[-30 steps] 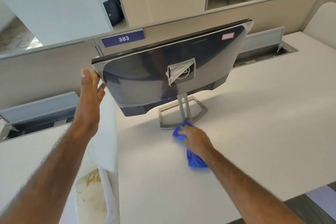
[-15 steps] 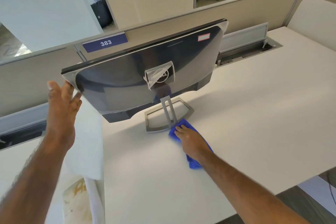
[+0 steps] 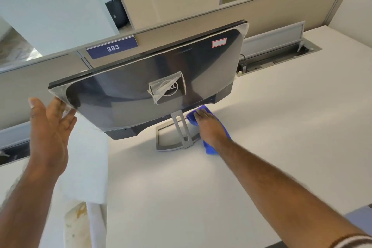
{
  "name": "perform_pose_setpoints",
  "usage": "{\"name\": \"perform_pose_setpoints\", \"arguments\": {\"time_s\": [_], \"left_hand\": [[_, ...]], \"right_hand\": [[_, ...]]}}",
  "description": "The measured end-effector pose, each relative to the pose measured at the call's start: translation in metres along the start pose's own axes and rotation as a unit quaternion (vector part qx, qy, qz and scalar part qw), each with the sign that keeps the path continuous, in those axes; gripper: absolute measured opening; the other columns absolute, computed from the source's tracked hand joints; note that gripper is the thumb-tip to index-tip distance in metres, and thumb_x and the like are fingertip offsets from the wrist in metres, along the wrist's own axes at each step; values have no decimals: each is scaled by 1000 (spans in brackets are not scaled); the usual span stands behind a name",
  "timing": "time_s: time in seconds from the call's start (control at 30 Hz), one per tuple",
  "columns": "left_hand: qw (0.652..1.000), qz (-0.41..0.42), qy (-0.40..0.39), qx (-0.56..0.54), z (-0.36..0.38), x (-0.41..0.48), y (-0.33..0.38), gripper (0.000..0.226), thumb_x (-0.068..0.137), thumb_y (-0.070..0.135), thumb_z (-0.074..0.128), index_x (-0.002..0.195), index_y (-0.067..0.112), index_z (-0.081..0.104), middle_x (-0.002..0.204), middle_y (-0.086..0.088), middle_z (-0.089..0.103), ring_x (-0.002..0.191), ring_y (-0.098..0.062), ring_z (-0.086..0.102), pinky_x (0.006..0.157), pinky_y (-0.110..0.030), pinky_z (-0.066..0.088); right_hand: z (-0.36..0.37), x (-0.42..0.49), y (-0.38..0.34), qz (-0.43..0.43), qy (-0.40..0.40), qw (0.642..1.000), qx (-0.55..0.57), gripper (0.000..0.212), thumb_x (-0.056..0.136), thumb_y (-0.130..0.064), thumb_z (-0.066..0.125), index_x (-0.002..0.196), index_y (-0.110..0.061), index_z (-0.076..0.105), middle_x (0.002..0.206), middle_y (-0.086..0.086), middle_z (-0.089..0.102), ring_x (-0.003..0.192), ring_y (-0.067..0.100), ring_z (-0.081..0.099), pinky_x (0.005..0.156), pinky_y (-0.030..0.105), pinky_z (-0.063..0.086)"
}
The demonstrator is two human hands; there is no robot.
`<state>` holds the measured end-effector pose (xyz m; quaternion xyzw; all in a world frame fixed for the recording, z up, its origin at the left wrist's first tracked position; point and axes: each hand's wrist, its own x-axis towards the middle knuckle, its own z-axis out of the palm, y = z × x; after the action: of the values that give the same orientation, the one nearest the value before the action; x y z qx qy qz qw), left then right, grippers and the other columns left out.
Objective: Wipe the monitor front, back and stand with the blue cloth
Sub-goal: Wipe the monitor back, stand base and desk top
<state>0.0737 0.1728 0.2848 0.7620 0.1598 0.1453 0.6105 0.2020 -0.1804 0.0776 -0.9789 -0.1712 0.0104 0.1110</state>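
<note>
The white table (image 3: 261, 127) carries the Dell monitor (image 3: 153, 86), back toward the camera. The left hand (image 3: 48, 131), grip released, touches its left corner. The right hand (image 3: 211, 127) presses the blue cloth (image 3: 209, 147) beside the stand base (image 3: 171, 141).

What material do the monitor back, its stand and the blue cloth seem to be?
Monitor back: likely glossy dark plastic under partly peeled clear film; it shows reflections.
Stand: looks like brushed silver metal, perhaps painted plastic.
Blue cloth: soft fabric, probably microfibre; it bunches under the right hand.
</note>
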Motion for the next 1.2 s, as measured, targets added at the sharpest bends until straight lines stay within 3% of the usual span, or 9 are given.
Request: {"name": "perform_pose_setpoints", "arguments": {"time_s": [0.07, 0.17, 0.23, 0.43, 0.57, 0.7, 0.9, 1.1, 1.2], "left_hand": [[1000, -7, 0, 11, -3, 2, -4, 64, 105, 66, 9, 156, 41, 37, 150, 29, 49, 144, -13, 46, 123, -50, 25], [1000, 0, 8, 19, -7, 3, -8, 64, 106, 63, 8, 158, 38, 35, 156, 24, 45, 147, -15, 43, 124, -48, 26], [1000, 7, 7, 20, -7, 3, -9, 64, 107, 62, 8, 159, 36, 34, 158, 21, 43, 147, -15, 43, 124, -45, 26], [1000, 10, 21, 14, -4, 5, -9, 65, 106, 64, 9, 159, 35, 33, 159, 20, 42, 147, -16, 43, 123, -44, 28], [1000, -2, 22, 19, -2, 3, -7, 67, 105, 66, 9, 160, 35, 32, 161, 20, 40, 149, -18, 40, 126, -48, 23], [999, -5, 29, 15, 10, -5, 6, 72, 103, 70, 8, 161, 34, 30, 163, 16, 38, 151, -19, 37, 127, -46, 20], [999, 0, 33, 14, 22, -16, 19, 76, 101, 70, 5, 162, 31, 29, 165, 12, 34, 151, -20, 36, 128, -47, 17], [1000, 6, 21, 13, 21, -20, 23, 79, 99, 73, 7, 162, 31, 29, 165, 10, 35, 152, -20, 35, 128, -45, 18], [1000, 8, 15, 10, 19, -21, 24, 79, 100, 71, 6, 163, 27, 27, 166, 7, 33, 152, -20, 34, 128, -43, 18]], "right_hand": [[0, 21, 0, -60, -35, 997, -18, 79, 91, -8, 68, 157, -11, 25, 163, 11, 31, 150, 31, 29, 124, 39, 25], [0, 33, 1, -87, -54, 993, -52, 68, 92, -10, 70, 150, -13, 35, 152, 10, 44, 137, 30, 46, 114, 41, 40], [3, 35, 1, -74, -65, 994, -48, 64, 92, -12, 70, 148, -12, 39, 152, 11, 46, 137, 30, 48, 110, 40, 44], [17, 21, 8, -31, -88, 995, -37, 73, 94, -11, 69, 155, -9, 30, 165, 10, 25, 151, 31, 29, 117, 42, 40], [25, -7, 7, 0, -86, 993, -84, 79, 93, -12, 69, 157, -9, 23, 165, 14, 25, 150, 34, 30, 118, 45, 37], [28, -35, -6, 27, -83, 992, -86, 86, 94, -12, 68, 161, -10, 14, 168, 16, 16, 155, 37, 16, 121, 50, 28], [36, -56, -34, 24, -79, 991, -110, 92, 94, -10, 69, 162, -13, 7, 168, 20, 8, 154, 43, 13, 122, 51, 24], [36, -66, -33, -7, -52, 990, -128, 84, 95, -9, 66, 160, -8, 13, 163, 21, 28, 150, 40, 28, 121, 47, 31], [36, -73, -27, -36, -62, 991, -115, 79, 98, -6, 61, 161, -10, 13, 164, 16, 28, 152, 36, 27, 119, 42, 35]]}}
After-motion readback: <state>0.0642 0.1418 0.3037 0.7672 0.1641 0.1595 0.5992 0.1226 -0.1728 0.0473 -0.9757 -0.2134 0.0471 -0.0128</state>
